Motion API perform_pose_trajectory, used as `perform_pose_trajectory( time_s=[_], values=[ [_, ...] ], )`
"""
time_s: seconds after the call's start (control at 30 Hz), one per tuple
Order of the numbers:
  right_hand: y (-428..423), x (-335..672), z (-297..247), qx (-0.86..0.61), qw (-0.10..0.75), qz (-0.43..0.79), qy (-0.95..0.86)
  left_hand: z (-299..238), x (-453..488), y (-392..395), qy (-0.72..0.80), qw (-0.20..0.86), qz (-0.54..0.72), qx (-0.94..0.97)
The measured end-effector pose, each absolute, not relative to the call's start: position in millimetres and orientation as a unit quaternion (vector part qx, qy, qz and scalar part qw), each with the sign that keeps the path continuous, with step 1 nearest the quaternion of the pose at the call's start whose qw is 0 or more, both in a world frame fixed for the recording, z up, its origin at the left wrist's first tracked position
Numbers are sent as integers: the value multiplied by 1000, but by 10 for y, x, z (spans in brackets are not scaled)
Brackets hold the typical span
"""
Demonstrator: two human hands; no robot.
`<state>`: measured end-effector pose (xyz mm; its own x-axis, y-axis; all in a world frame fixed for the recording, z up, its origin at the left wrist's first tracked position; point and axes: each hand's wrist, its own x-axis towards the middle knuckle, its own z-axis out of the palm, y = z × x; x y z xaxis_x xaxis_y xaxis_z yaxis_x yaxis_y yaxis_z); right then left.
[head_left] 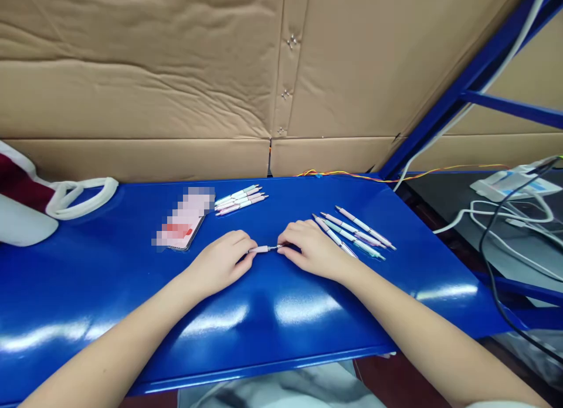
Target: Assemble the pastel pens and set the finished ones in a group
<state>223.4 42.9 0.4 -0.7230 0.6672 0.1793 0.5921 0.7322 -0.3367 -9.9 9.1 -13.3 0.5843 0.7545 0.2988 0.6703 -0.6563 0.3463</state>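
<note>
My left hand [225, 260] and my right hand [311, 248] rest on a glossy blue table [132, 302], fingers curled, each pinching one end of a small pink pen [265, 249] held level between them. The left fingers grip the pink barrel; the right fingers close on the thin metal tip end. Just right of my right hand lies a loose group of several pastel pens [355, 230]. A tidy row of several more pens [241, 199] lies farther back, near the table's middle.
A phone [185, 223] lies left of the back pens. A white and red bag [30, 206] with a loop handle sits at the far left. Cardboard walls stand behind. A blue frame, cables and a power strip [512, 185] are at the right.
</note>
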Motion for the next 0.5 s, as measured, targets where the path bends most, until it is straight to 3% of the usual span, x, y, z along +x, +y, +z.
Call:
perform_pose_trajectory(
  time_s=[0.5],
  values=[
    [515,2248,-58,-405,135,104,-898,-232,-154,280,450,40,208,868]
  ],
)
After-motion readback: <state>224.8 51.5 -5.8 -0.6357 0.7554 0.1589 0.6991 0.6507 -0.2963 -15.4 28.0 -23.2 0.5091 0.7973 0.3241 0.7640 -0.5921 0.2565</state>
